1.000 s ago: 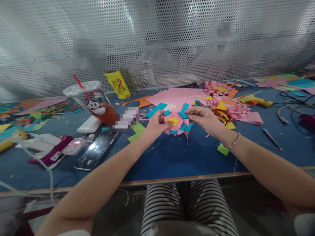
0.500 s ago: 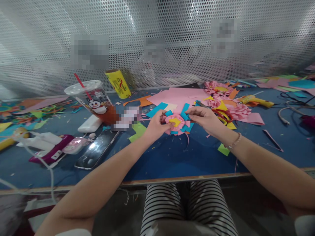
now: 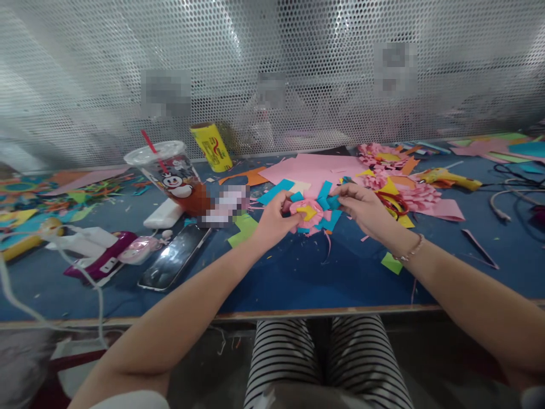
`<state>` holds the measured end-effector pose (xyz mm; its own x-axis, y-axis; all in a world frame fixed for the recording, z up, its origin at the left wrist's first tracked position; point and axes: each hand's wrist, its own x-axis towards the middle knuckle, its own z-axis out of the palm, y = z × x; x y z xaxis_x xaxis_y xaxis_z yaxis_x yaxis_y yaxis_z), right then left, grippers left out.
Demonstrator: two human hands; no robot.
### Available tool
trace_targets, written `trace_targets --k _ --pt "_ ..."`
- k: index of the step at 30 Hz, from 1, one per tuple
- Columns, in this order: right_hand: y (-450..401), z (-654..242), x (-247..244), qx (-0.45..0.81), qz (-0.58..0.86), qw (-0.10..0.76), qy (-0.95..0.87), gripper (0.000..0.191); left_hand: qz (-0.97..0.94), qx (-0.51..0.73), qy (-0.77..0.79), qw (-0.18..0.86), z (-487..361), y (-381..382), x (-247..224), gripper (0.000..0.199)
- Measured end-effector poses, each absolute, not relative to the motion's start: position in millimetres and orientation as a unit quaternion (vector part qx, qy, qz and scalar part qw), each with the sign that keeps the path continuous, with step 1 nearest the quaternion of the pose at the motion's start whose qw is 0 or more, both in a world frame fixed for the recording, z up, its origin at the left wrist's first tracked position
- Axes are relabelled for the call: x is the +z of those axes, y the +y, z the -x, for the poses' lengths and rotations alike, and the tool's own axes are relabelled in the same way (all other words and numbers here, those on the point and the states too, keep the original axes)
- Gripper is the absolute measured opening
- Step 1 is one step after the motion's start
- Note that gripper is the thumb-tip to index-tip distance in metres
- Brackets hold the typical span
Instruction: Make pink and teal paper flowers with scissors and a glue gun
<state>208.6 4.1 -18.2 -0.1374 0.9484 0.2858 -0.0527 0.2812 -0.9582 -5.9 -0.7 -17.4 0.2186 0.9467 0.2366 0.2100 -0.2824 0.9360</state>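
Observation:
A pink paper flower (image 3: 315, 207) with a yellow centre and blue strips round its edge is pinched in my left hand (image 3: 276, 221), the thumb lying across its front. At the flower's right edge, my right hand (image 3: 360, 207) has its fingertips closed on a blue paper strip (image 3: 333, 201). Whether that strip is joined to the flower I cannot tell. Behind the flower lies a large pink sheet (image 3: 315, 165). Just past my right hand are red-handled scissors (image 3: 394, 204), partly covered by yellow paper, and more pink fringed flowers (image 3: 378, 153).
To the left stand a drink cup (image 3: 174, 182) with a red straw and a yellow tube (image 3: 213, 147). A phone (image 3: 174, 258) and a purple power strip (image 3: 102, 261) with white cables lie nearer. A yellow glue gun (image 3: 453, 179) rests at right. Perforated metal closes the back.
The whole view has shifted slightly, so things sit a little further right. My right fingers have come to the flower's right edge with the blue strip. My left hand keeps its hold.

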Motion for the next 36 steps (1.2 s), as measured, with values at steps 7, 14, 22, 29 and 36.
trace_targets --k 7,14,22,29,36 --pt "4 -207 -16 0.482 0.384 0.544 -0.569 0.009 -0.657 0.452 0.451 0.400 8 3 -19 0.038" --pt "8 -211 -22 0.441 0.410 0.485 -0.634 0.022 -0.656 0.447 0.434 0.426 6 1 -19 0.047" --pt "4 -209 -20 0.395 0.408 0.460 -0.682 0.023 -0.723 0.438 0.400 0.355 7 -2 -12 0.047" --pt "-9 -202 -17 0.281 0.448 0.390 -0.754 0.028 -0.786 0.405 0.373 0.282 7 -8 -11 0.049" --pt "-5 -204 -19 0.385 0.388 0.380 -0.747 0.031 -0.773 0.435 0.376 0.268 4 -7 -13 0.044"
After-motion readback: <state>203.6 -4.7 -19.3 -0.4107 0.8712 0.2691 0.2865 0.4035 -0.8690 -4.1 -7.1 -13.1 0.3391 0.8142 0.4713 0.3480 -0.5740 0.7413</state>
